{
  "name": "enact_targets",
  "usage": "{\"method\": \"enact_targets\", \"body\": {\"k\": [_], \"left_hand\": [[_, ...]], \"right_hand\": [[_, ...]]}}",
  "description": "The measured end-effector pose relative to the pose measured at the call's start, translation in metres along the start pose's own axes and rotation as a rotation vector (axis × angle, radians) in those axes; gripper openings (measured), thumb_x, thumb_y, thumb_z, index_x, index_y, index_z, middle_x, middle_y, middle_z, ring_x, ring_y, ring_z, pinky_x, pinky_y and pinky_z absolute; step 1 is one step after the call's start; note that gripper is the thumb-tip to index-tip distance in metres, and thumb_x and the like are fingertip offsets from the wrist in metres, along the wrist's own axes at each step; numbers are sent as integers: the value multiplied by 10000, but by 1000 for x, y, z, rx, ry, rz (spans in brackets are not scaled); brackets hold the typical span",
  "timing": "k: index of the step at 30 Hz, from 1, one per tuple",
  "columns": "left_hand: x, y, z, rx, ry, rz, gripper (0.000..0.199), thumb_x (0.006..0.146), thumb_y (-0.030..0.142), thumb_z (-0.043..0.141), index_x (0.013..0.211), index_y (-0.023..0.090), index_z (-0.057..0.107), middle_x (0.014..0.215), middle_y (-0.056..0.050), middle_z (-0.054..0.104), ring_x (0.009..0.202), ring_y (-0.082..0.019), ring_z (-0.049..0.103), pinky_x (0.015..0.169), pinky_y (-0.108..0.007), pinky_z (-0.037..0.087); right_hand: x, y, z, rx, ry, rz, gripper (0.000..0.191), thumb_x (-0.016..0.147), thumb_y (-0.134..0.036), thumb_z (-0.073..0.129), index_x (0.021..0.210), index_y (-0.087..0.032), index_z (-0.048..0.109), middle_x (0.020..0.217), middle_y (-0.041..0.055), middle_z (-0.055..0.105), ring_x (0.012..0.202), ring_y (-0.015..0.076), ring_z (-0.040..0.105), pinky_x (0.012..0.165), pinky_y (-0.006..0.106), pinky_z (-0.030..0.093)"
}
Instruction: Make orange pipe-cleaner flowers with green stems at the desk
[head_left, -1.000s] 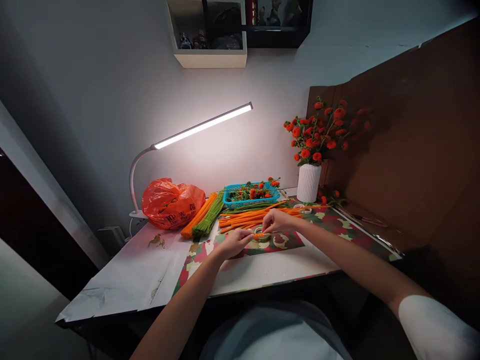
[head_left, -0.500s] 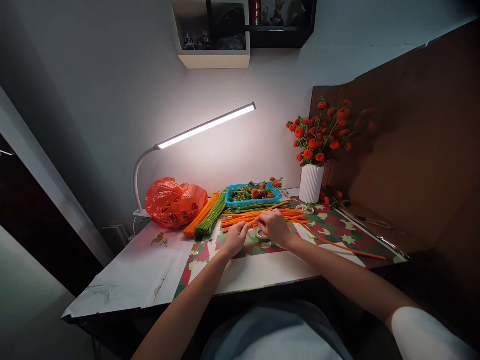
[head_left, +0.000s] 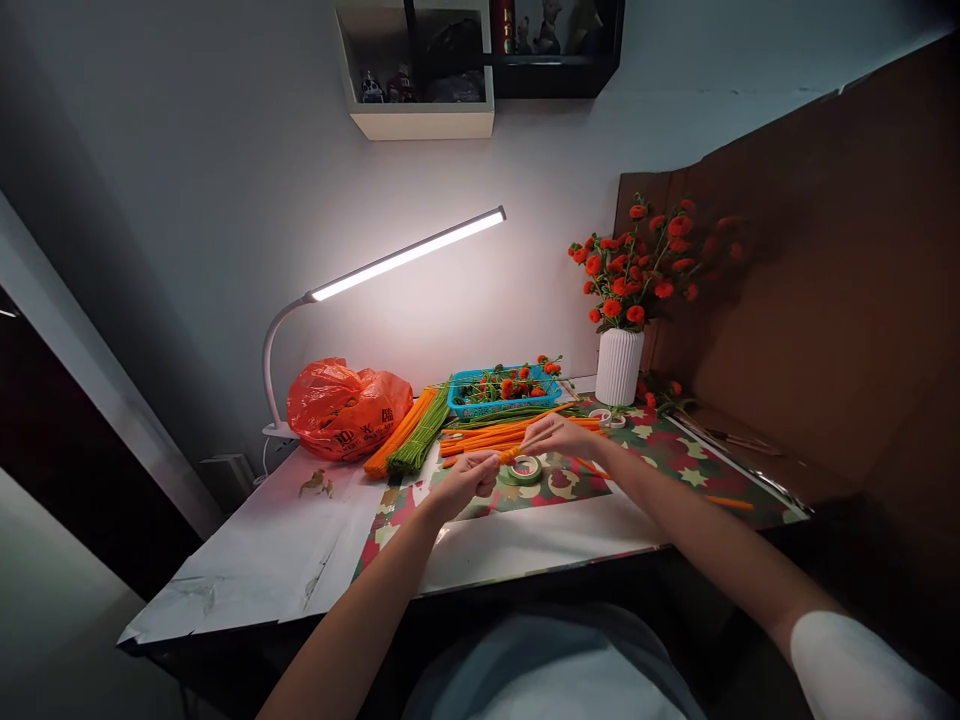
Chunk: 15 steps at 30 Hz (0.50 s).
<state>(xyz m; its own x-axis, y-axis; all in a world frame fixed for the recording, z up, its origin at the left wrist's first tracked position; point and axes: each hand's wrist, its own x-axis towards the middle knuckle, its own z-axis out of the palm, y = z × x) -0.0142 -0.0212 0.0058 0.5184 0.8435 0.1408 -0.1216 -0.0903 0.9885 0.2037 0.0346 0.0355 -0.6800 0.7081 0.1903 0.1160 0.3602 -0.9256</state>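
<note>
My left hand (head_left: pixel 469 478) is closed, pinching an orange pipe cleaner (head_left: pixel 510 456) that looks coiled. Fingers of my right hand (head_left: pixel 566 437) close around a thin tan stick (head_left: pixel 538 436), its near end meeting the coil. Whether the stick runs inside the coil is too small to tell. Just below the hands, a roll of green tape (head_left: pixel 521 472) lies on the camouflage-patterned mat (head_left: pixel 562 487). Loose orange pipe cleaners (head_left: pixel 480 440) lie behind both hands, partly covered by them.
A blue basket (head_left: pixel 453 400) of orange flowers stands at the back. Left of it are bundled green pipe cleaners (head_left: pixel 420 440), an orange plastic bag (head_left: pixel 349 405) and a lit lamp (head_left: pixel 409 255). A white vase (head_left: pixel 620 368) stands right, near a cardboard panel (head_left: pixel 787 300).
My right hand has moved slightly up and right, and the tan stick now shows. My left hand has turned and shifted a little lower. The long pipe cleaner strand at right is now mostly hidden.
</note>
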Motion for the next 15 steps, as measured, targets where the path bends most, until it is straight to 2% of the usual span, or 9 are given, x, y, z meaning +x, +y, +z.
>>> {"method": "enact_targets", "body": {"k": [3,6,8,11,15], "left_hand": [[-4,2,4,295,-79,-41,475,778,605,553,638,163,450,520,84,240,460,-50,191,468,-230,135],[-4,1,7,619,-54,-29,448,830,566,464,640,161,486,512,61,311,484,-79,288,489,-235,187],[-2,-2,8,753,-10,8,413,848,514,430,627,168,481,528,48,353,521,-100,339,515,-241,221],[4,-7,5,796,121,71,374,849,464,405,613,178,451,575,30,403,575,-121,374,560,-250,261],[10,-14,3,645,331,98,352,817,474,439,618,184,436,573,38,375,554,-114,346,542,-247,255]], "right_hand": [[-4,-14,-22,-228,-168,13,340,632,-454,764,734,-131,734,685,37,659,622,131,565,565,243,400],[-9,-24,-20,-593,-192,-104,200,729,-347,705,745,-150,732,698,31,657,649,130,556,594,246,365],[-12,-28,-9,-867,-123,-204,99,767,-230,663,708,-165,709,716,18,662,670,124,552,662,267,333],[-14,-26,9,-1155,81,-288,145,791,-146,611,654,-159,658,720,21,659,693,133,543,713,303,269],[-14,-15,24,-1177,308,-357,176,846,-173,569,686,-156,640,719,32,653,698,139,540,713,309,238]]}}
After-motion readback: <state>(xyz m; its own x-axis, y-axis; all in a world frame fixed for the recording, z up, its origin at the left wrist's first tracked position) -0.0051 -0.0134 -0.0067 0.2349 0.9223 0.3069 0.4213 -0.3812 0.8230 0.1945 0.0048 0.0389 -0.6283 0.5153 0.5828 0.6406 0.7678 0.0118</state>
